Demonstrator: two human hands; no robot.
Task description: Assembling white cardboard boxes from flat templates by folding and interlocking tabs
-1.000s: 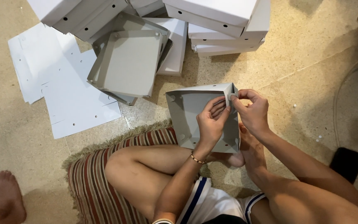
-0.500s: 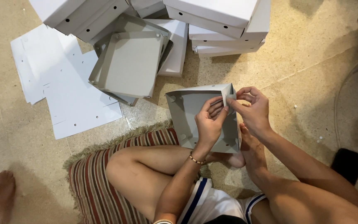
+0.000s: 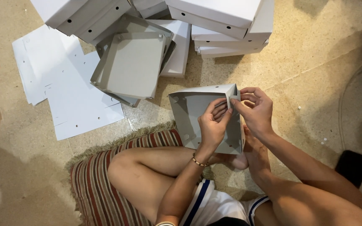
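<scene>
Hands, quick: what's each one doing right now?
Left hand: closed on the grey cardboard box, fingers at its corner.
Right hand: pinching the corner flap of that box.

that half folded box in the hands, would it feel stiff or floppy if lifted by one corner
The half-folded cardboard box is probably light: thin grey sheet, empty. It likely flexes, since its walls lean unevenly. The corner under the left hand and right hand may spring open if released.

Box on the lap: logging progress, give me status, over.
Left hand and right hand both pinching the far right corner flap of the grey box. Box half-folded, resting on the feet. Nothing in the way; nested trays lie apart.
</scene>
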